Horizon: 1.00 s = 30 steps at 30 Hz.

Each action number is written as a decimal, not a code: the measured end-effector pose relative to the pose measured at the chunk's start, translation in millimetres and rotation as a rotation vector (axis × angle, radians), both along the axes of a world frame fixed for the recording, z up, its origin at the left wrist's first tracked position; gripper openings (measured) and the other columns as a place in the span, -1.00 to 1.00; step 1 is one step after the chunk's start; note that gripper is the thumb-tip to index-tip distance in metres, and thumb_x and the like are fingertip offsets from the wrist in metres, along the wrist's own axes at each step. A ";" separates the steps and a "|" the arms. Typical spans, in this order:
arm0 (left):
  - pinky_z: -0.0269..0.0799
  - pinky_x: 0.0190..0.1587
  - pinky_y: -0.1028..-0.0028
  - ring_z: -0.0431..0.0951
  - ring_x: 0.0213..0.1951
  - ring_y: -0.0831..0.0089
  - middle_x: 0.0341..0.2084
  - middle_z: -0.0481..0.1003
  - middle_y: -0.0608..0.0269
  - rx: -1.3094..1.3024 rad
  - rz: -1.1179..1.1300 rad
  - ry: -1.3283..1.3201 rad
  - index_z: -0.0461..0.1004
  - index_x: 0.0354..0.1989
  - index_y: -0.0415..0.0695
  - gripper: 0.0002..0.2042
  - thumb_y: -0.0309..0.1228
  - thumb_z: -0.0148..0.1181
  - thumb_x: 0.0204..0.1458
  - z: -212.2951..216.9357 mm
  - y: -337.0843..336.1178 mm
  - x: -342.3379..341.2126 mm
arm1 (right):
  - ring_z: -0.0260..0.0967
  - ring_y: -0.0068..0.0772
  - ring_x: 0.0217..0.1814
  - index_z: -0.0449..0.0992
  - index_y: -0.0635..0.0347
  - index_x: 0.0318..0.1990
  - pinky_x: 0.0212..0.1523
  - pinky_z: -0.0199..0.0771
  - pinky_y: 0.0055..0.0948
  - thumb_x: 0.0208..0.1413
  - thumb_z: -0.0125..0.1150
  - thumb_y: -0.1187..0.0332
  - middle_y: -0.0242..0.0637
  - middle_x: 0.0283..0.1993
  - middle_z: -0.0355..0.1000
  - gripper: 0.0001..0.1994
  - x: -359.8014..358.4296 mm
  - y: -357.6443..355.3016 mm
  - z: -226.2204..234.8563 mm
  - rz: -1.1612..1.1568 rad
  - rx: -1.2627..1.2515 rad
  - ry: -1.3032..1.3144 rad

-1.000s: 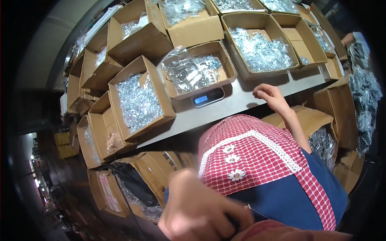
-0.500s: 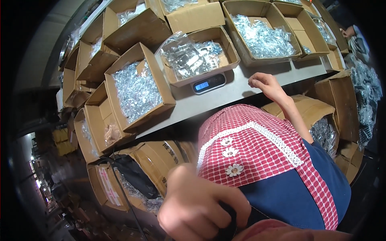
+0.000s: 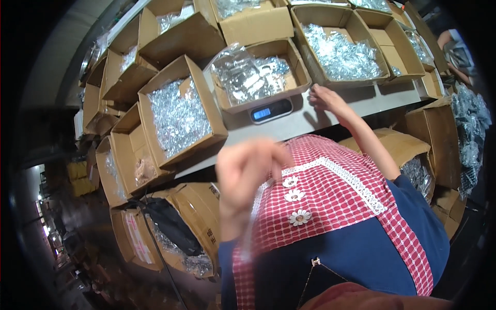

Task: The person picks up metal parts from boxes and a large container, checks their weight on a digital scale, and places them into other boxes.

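Note:
My left hand is raised over the front of my apron, smeared by motion. Its fingers look bent, and I cannot make out anything in them. My right hand reaches to the near right corner of a small cardboard box, fingers apart and holding nothing visible. That box contains small shiny metal parts and a clear plastic bag with metal pieces, bulging over its left side. Under the box, a digital scale shows its lit blue display at the front edge.
Left of the scale stands a cardboard box of small bagged metal parts; a larger filled box is at the right. More boxes line the back and left. Below the grey tabletop are cartons. Another person is at far right.
My left hand has moved up and forward from close below the view to above the apron. My right hand has shifted slightly left, toward the box corner, its fingers spreading.

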<state>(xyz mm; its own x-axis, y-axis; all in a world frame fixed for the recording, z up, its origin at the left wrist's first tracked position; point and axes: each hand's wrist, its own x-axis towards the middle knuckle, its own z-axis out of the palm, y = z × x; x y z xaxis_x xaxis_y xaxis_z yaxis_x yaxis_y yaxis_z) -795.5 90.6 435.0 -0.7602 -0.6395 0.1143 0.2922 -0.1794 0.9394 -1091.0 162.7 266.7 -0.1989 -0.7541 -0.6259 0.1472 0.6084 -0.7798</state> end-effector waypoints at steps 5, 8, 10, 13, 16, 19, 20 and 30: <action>0.43 -0.46 0.55 0.54 -0.43 0.46 -0.33 0.50 0.10 0.209 0.244 -0.884 0.36 -0.03 -0.38 -0.29 0.19 -0.06 0.11 -133.8 -22.0 -17.4 | 0.09 -0.14 0.30 0.12 0.28 0.30 0.22 0.10 -0.04 0.07 -0.19 -0.40 -0.01 0.27 0.18 -0.09 5.2 -41.1 -9.4 -0.149 -0.132 0.023; 0.45 -0.44 0.56 0.55 -0.40 0.45 -0.25 0.49 0.13 0.235 0.447 -0.821 0.32 0.02 -0.26 -0.31 0.22 -0.04 0.08 -181.0 -40.0 -15.1 | 0.24 -0.30 0.15 0.33 0.46 0.12 0.20 0.14 -0.35 0.21 -0.14 -0.18 -0.04 0.14 0.33 -0.27 17.3 -62.8 23.3 -0.269 -0.216 0.001; 0.46 -0.41 0.53 0.55 -0.35 0.43 -0.26 0.49 0.15 0.414 0.498 -0.602 0.34 -0.03 -0.21 -0.36 0.20 0.01 0.06 -194.3 -54.2 -20.6 | 0.30 -0.32 0.02 0.34 0.46 0.09 0.09 0.23 -0.38 0.18 -0.06 -0.14 -0.11 -0.01 0.42 -0.31 10.1 -63.4 9.0 -0.257 -0.268 0.117; 0.48 -0.32 0.47 0.55 -0.32 0.42 -0.32 0.50 0.19 0.520 0.751 -0.392 0.39 -0.14 -0.20 -0.55 -0.02 0.09 0.06 -194.4 -49.7 -26.4 | 0.32 -0.29 0.01 0.29 0.49 0.08 0.02 0.29 -0.39 0.04 0.14 -0.03 -0.04 -0.09 0.42 -0.32 14.6 -57.9 -6.5 -0.206 -0.283 0.203; 0.52 -0.25 0.41 0.56 -0.30 0.40 -0.34 0.50 0.20 0.394 0.761 -0.278 0.40 -0.16 -0.19 -0.66 -0.19 0.11 0.03 -165.6 -39.9 -23.6 | 0.35 -0.46 -0.10 0.03 0.39 0.26 -0.15 0.40 -0.50 -0.12 0.36 0.23 -0.16 -0.09 0.33 -0.17 9.6 -25.8 63.6 -0.223 -0.370 -0.125; 0.55 -0.22 0.41 0.56 -0.28 0.38 -0.34 0.49 0.16 0.325 0.697 -0.138 0.36 -0.05 -0.24 -0.64 -0.27 0.11 0.05 -67.1 -24.9 -63.7 | 0.39 -0.38 -0.09 0.06 0.39 0.22 -0.15 0.45 -0.47 -0.19 0.40 0.22 -0.10 0.03 0.31 -0.16 -37.5 7.0 68.6 -0.113 -0.386 -0.343; 0.55 -0.23 0.40 0.57 -0.27 0.37 -0.33 0.48 0.13 0.233 0.671 -0.116 0.28 0.07 -0.27 -0.58 -0.30 0.08 0.08 -45.1 -27.0 -76.5 | 0.40 -0.40 -0.09 0.05 0.37 0.23 -0.18 0.47 -0.50 -0.19 0.39 0.24 -0.12 0.04 0.30 -0.16 -50.4 20.4 82.2 -0.065 -0.376 -0.437; 0.39 0.01 0.36 0.49 0.01 0.17 0.02 0.39 -0.13 -0.224 0.478 0.055 -0.01 0.26 -0.22 -0.50 -0.24 -0.09 0.25 9.5 -100.0 -63.9 | 0.43 -0.19 -0.07 0.32 0.18 0.13 -0.10 0.48 -0.07 -0.15 0.14 -0.05 -0.15 -0.02 0.42 -0.32 -92.7 73.7 198.4 -0.714 -0.880 -0.304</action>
<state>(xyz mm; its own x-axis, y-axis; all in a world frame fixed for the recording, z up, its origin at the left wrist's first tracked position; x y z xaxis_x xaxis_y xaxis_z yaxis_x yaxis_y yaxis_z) -859.4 -9.4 444.5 -0.3791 -0.8685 0.3193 0.3427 0.1888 0.9203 -1183.8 236.4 465.1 -0.6837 -0.7287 -0.0385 0.4900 -0.4193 -0.7642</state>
